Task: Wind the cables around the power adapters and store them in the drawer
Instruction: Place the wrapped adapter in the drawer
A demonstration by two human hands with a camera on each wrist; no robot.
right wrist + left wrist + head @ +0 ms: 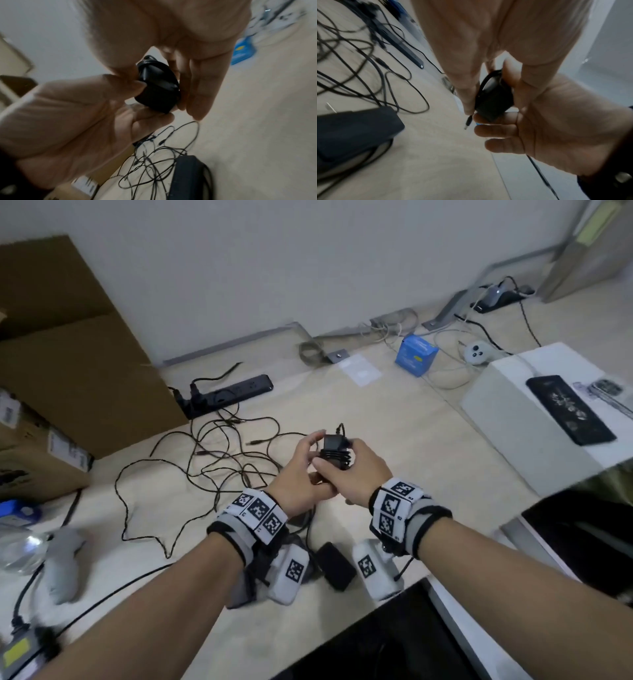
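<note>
In the head view, a small black power adapter [334, 447] is held up above the floor [394, 419] between both hands, with its cable [337, 456] already wound in several turns round its body. The left hand [301, 470] is curled against the adapter's left side, and the right hand [356, 470] is closed over its right side. A tangle of loose cables [219, 453] is seen on the floor to the left, near a black power strip [229, 393], and a second adapter [337, 566] lies below the wrists. No drawer can be made out.

In the left wrist view, the cable's plug tip [468, 122] is seen sticking out beside the left fingers [469, 102], which appear to pinch the cable just above it, while the adapter is cupped by the right fingers [496, 131].

In the right wrist view, the wound adapter [158, 86] is gripped between the left thumb [120, 82] and the right fingers [202, 94]; the loose cables are spread below.

The winding of this adapter is judged nearly finished. The next move calls for the free end to be tucked under a turn without the coil being slackened, before the bundle is carried to the drawer.
</note>
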